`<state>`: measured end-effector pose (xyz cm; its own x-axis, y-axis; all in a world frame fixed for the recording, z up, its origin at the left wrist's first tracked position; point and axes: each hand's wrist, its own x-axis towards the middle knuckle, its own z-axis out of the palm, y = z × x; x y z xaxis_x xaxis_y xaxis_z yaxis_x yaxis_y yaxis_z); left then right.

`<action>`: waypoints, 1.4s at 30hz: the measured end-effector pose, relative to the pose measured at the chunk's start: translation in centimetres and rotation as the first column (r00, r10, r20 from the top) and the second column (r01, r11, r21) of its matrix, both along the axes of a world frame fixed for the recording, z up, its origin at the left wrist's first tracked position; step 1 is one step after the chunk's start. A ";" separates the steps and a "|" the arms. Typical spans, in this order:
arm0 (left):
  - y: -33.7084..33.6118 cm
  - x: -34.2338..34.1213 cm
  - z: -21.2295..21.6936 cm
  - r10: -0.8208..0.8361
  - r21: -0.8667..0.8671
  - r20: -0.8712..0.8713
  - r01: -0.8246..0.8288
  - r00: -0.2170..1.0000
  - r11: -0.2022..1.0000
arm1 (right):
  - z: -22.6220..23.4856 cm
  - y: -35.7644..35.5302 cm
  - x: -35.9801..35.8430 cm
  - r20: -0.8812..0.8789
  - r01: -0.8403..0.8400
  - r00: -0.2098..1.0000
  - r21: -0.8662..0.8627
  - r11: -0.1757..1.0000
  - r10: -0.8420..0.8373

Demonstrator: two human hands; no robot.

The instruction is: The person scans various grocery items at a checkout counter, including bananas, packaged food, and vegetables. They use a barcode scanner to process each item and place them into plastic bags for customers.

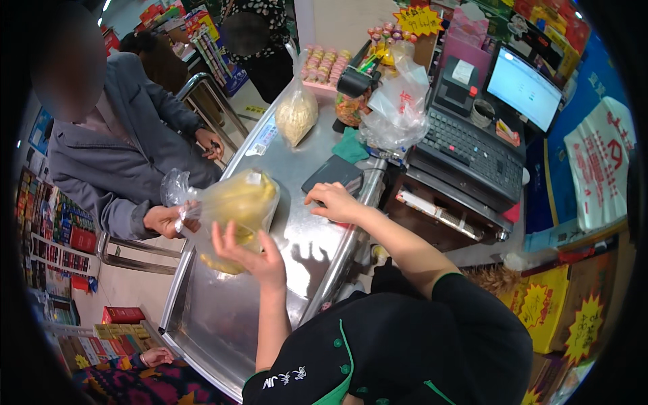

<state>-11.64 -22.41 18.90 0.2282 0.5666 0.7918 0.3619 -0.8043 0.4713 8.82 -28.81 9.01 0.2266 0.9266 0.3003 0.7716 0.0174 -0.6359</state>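
A clear plastic bag of yellow fruit (243, 196), which looks like bananas, is over the metal counter (223, 317). Another person's hand (164, 221) grips its gathered neck from across the counter. My left hand (255, 258) is at the bag's near side, fingers spread and raised; whether they touch the plastic I cannot tell. Nothing is held in it. My right hand (335, 204) reaches over the near edge of a dark flat device (332, 177), fingers loosely stretched and apart. Farther along the counter sits a tied clear bag of pale, fine food (295, 115).
Right of the counter are a keyboard (457, 154), a lit screen (525, 88) and a card terminal (455, 84). Crumpled white plastic bags (398, 115) and a green cloth (350, 146) lie by the far right corner. A metal rail (142, 260) runs beyond the counter; other people stand there.
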 end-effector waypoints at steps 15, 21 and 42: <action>20.9 27.4 -12.7 -0.318 -0.737 -0.120 0.130 0.940 0.663 | 0.9 1.6 9.6 0.284 -0.393 0.856 -0.183 0.901 0.431; 26.0 40.1 -12.4 -0.092 -0.453 -0.292 -0.053 0.952 0.890 | 1.0 1.8 10.1 0.291 -0.445 0.830 -0.171 0.879 0.477; 26.7 20.0 -15.6 0.034 -0.870 0.367 0.329 0.930 0.368 | 2.3 2.9 9.4 0.256 -0.411 0.850 -0.225 0.884 0.460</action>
<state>8.31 4.25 3.34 0.2683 0.9521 -0.1469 -0.0059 0.1541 0.9880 18.26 -25.92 11.29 -0.2869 0.9489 0.1318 0.8584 0.3157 -0.4043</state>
